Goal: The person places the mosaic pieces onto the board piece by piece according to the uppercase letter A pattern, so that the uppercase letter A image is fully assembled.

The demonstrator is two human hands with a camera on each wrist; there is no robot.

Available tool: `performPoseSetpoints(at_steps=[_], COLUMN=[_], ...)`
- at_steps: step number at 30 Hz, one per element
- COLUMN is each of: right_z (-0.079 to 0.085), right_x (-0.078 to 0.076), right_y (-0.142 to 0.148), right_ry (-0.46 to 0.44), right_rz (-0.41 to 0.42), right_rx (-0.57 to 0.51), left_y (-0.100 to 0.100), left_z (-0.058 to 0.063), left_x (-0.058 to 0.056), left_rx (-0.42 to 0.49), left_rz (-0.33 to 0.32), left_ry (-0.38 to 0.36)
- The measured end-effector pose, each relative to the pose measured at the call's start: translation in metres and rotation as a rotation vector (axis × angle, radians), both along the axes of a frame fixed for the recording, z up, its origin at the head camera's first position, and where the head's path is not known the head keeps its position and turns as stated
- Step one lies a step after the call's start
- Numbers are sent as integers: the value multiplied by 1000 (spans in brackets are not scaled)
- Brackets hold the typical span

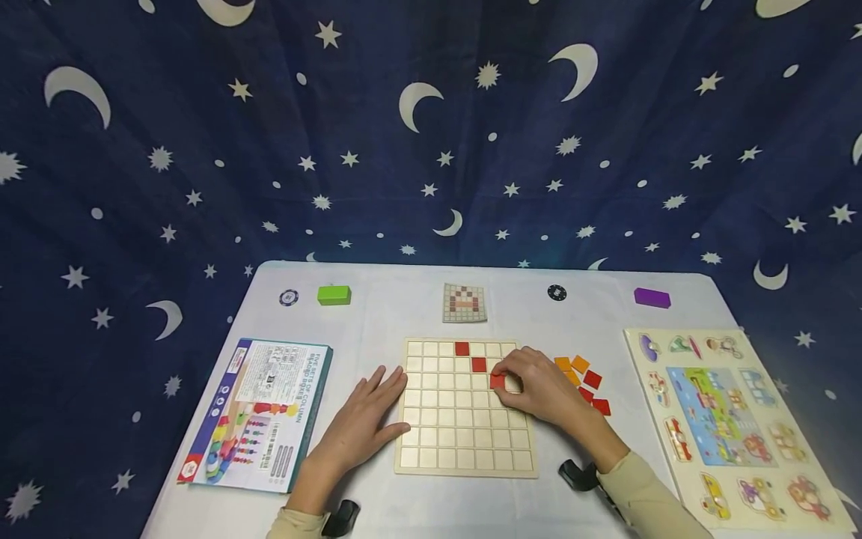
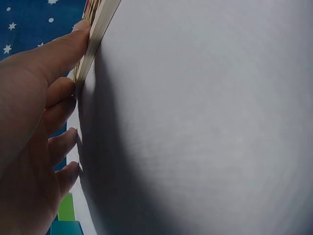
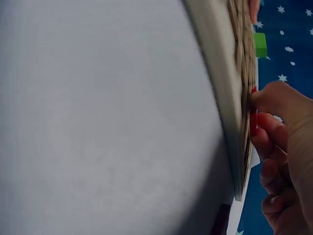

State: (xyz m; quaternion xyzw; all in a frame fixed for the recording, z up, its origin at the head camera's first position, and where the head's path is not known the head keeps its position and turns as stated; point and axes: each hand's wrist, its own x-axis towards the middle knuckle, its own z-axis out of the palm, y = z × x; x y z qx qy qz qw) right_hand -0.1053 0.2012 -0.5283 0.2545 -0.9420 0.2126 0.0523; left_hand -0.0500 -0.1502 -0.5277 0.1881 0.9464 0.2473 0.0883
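Note:
A wooden grid board [image 1: 447,412] lies on the white table, with two red square tiles in it, one in the top row [image 1: 462,349] and another [image 1: 479,364] diagonally below. My right hand [image 1: 539,385] pinches a third red tile [image 1: 497,382] at the board's right part, one row lower. In the right wrist view this red tile [image 3: 253,117] is held between thumb and finger, at the board's surface. My left hand [image 1: 360,427] lies flat with fingers spread, its fingertips touching the board's left edge. A small pattern card [image 1: 465,302] lies behind the board.
Loose orange tiles [image 1: 580,364] and red tiles [image 1: 601,406] lie right of the board. A boxed toy [image 1: 269,374] is at left, a wooden picture puzzle [image 1: 643,374] at right. Behind are a green block [image 1: 334,295], a purple block [image 1: 652,298] and two round chips [image 1: 557,293].

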Motion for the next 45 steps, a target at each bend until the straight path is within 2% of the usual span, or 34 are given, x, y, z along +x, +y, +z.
performPoseSetpoints(at_steps=[7,11,15,19,23,27,30,33,38,42,45], right_z=[-2,-1,-1,-5,-4,-2,-1,-1,-4,-6,-7], right_x=[3,10,16,23,33,37,37,38,40,42,44], right_y=[2,13,41,79,105,114,118,119,114,95,72], right_ry=[3,11,75,131,82,0,-23,3,142,240,246], right_rz=[8,-13,-119,-245,-349,-408,-413,-414,-395,-293,-198], right_rx=[16,-49,-121,-115,-66,-9,8,3,-41,-104,-134], left_y=[0,1,1,0,-2,-2,-2,-2,-2,-1,0], left_z=[0,1,2,2,2,1,0,-1,-2,-2,-2], left_x=[-2,-1,0,1,2,1,0,0,0,0,0], left_rx=[-9,9,23,15,16,18,22,24,24,28,26], left_rz=[10,10,7,8,13,19,17,12,9,12,12], left_ry=[3,-11,-15,-7,-5,-3,-8,-12,-17,-20,-23])
